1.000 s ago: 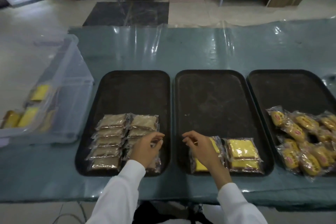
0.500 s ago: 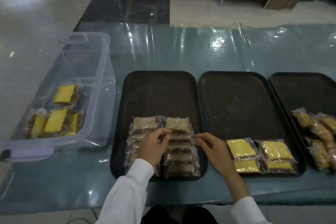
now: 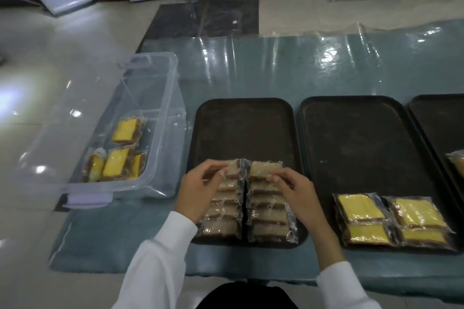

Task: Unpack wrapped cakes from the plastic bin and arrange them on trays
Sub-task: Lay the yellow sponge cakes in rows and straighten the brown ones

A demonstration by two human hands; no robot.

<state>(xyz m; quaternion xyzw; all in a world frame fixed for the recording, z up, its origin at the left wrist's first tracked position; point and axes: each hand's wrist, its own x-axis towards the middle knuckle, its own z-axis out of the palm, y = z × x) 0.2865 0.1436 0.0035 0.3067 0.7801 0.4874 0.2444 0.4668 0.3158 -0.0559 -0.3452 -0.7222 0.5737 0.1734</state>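
Note:
Two columns of wrapped brown cakes (image 3: 266,211) lie overlapped at the near end of the left black tray (image 3: 243,128). My left hand (image 3: 200,188) rests over the left column, its fingertips touching the top cake. My right hand (image 3: 293,190) lies over the right column, with curled fingers touching the top cake there. Several wrapped yellow cakes (image 3: 391,218) sit at the near end of the middle tray (image 3: 356,133). The clear plastic bin (image 3: 160,98) stands to the left and holds several yellow wrapped cakes (image 3: 118,155).
A third black tray (image 3: 442,118) at the right edge carries a wrapped cake (image 3: 457,165), cut off by the frame. The table has a shiny teal cover (image 3: 288,68). Tiled floor, doors and a shelf frame lie beyond it.
The view has swung left, so the bin shows more. My right hand left the yellow cakes and came onto the brown cakes' right column. My left hand moved up to the top left cake.

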